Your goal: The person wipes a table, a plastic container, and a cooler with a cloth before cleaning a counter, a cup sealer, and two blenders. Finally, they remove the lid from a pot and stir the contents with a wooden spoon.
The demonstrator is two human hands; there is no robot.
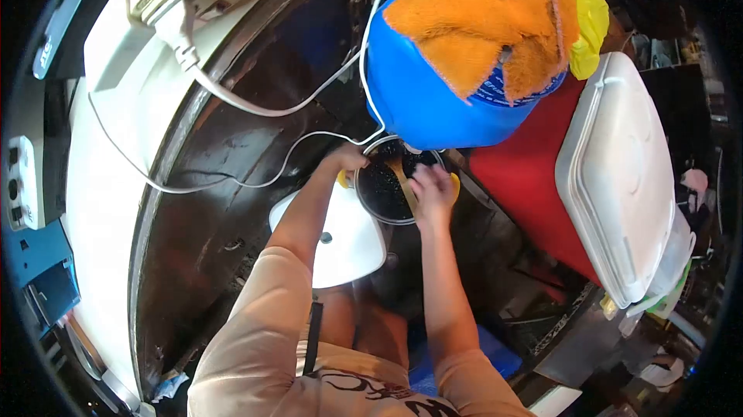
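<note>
— How best to work the wooden stirrer (404, 183)?
— Probably with slow, low sweeps through the dark contents (374, 187), pot (396, 222) braced at the rim, and well clear of the white cable (364, 84) toward eleven o'clock.
— Where to look for the pot?
— Just above the view's centre, between both hands, with a blue container (426, 111) crowding in from one o'clock.
— And the left hand (351, 158)?
— At the pot's ten o'clock, touching the rim, fingers bent. Cannot tell how firmly, with fingertips out of sight.
— The right hand (435, 188)?
— Between three and four o'clock, fingers partly curled over the stirrer, near the yellow handle (455, 186). Too blurred to tell: closed on the wood or merely against it.
</note>
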